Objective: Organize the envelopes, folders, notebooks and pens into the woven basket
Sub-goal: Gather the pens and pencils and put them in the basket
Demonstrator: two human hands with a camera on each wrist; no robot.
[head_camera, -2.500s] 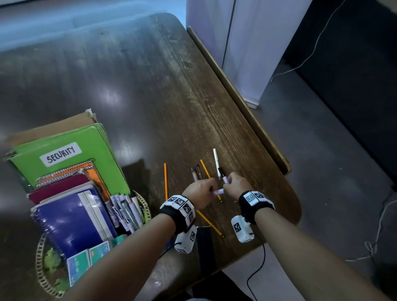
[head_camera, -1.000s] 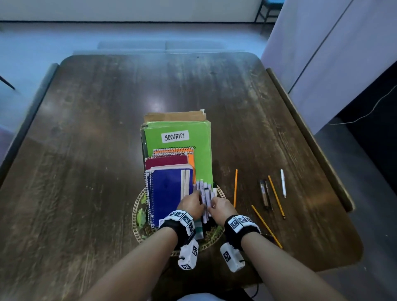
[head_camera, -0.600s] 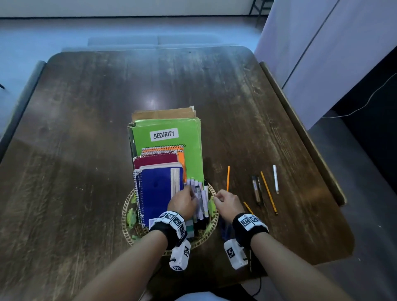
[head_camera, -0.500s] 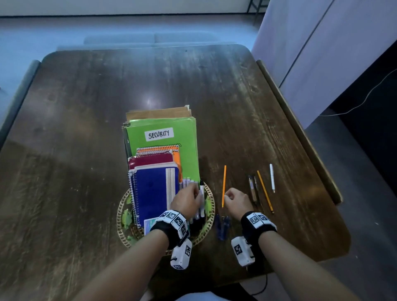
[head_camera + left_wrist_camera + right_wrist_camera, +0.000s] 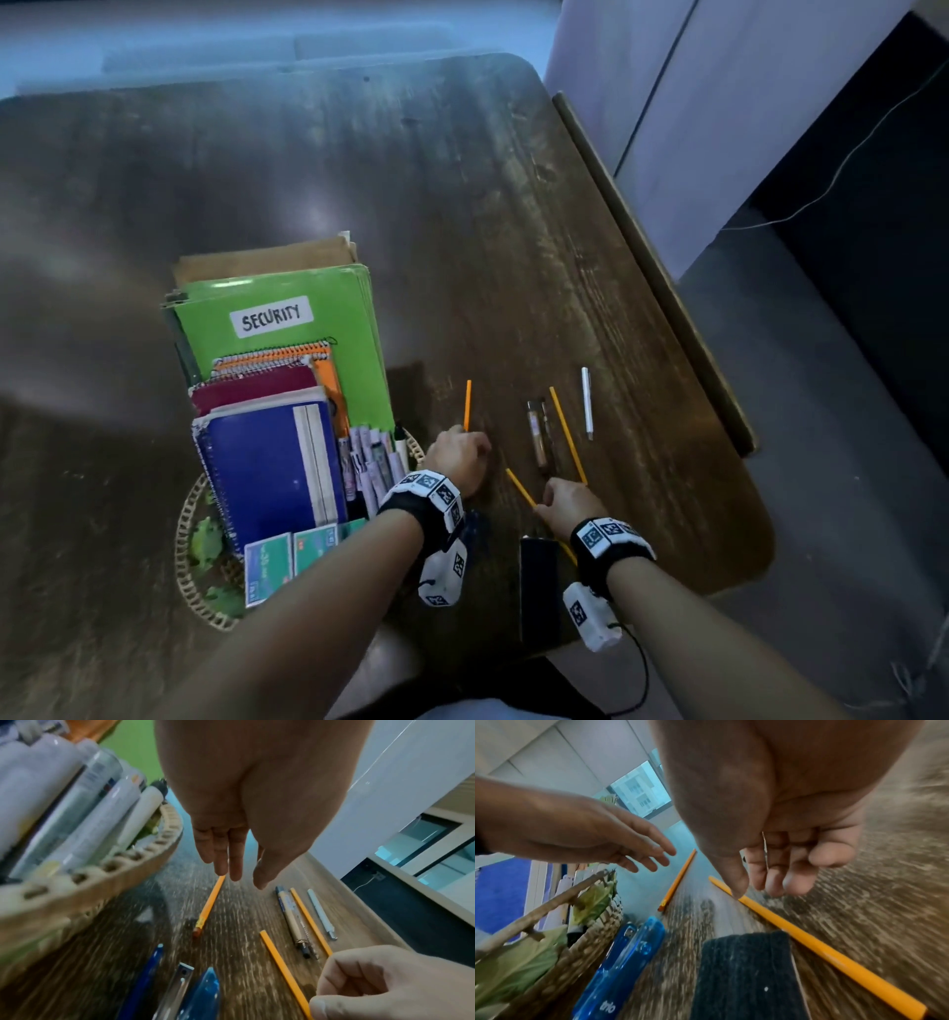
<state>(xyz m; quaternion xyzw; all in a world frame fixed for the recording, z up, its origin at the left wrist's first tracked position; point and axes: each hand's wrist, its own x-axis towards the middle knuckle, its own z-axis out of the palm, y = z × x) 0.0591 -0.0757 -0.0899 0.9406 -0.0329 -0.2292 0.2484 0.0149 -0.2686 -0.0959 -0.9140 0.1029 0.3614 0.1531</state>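
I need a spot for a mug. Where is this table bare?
Bare: the table's far half beyond the folders, and the strip left of the basket. Crowded: right of the basket, where pencils, pens and both hands lie.

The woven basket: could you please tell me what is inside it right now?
Inside the woven basket: tan envelopes, a green folder, spiral notebooks and white pens. Its bottom is mostly covered.
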